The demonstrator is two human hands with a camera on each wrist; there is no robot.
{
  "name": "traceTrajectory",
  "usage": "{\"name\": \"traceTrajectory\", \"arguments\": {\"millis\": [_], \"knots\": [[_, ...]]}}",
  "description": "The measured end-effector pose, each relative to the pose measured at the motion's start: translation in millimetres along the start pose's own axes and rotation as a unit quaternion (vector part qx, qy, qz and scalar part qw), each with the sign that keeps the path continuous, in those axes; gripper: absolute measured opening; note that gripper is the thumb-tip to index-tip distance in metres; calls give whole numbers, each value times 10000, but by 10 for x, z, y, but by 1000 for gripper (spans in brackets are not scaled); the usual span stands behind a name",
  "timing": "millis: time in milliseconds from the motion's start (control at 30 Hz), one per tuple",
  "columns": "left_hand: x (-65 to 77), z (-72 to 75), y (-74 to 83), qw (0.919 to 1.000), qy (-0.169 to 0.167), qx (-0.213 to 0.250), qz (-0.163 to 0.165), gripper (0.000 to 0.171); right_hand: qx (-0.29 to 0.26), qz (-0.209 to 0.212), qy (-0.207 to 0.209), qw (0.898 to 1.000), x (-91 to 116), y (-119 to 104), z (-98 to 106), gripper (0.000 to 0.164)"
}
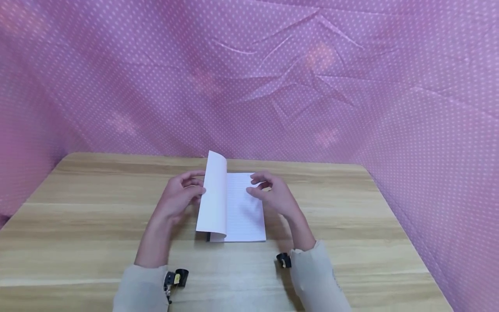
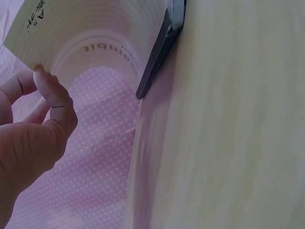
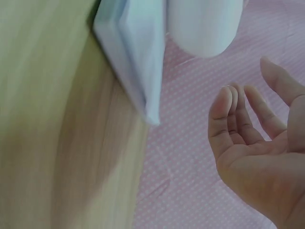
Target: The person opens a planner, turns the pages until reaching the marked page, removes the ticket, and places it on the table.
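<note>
A notepad [image 1: 245, 212] with lined white pages lies on the table, one page [image 1: 213, 195] lifted and curling over to the left. My left hand [image 1: 180, 193] pinches the free edge of that page between thumb and fingers. In the left wrist view the page [image 2: 95, 28] arches up from the dark bound edge, showing printed lettering and handwriting. My right hand [image 1: 273, 193] hovers over the right side of the notepad, its fingers loosely bent and holding nothing. The right wrist view shows its thumb and fingers apart, beside the thick stack of pages [image 3: 138, 57].
The pad rests on a wood-grain table [image 1: 97, 225] with rounded far corners. Pink dotted cloth [image 1: 249, 86] hangs behind the table and along its sides. Small black cameras are strapped to both sleeves.
</note>
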State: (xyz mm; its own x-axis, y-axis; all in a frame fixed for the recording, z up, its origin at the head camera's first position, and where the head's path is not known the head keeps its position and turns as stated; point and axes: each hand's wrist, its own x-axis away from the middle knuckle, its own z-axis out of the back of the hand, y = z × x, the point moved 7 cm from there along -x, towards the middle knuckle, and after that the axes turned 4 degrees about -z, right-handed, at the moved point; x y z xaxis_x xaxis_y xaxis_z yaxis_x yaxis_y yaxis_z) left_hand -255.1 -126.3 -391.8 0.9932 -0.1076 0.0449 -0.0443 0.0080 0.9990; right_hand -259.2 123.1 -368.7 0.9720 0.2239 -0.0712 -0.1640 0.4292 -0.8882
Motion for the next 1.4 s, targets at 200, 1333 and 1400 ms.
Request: {"name": "traceTrajectory", "arguments": {"millis": [200, 1333, 1400], "knots": [[-11, 93, 26, 9998, 49, -170, -35, 53, -56, -124, -37, 9999, -148, 65, 80, 42], [168, 513, 14, 9990, 375, -194, -133, 52, 317, -780, -469, 9953, -623, 504, -1, 42], [194, 528, 16, 9989, 387, -237, -115, 53, 430, -848, -463, 9944, -636, 541, -4, 41]]}}
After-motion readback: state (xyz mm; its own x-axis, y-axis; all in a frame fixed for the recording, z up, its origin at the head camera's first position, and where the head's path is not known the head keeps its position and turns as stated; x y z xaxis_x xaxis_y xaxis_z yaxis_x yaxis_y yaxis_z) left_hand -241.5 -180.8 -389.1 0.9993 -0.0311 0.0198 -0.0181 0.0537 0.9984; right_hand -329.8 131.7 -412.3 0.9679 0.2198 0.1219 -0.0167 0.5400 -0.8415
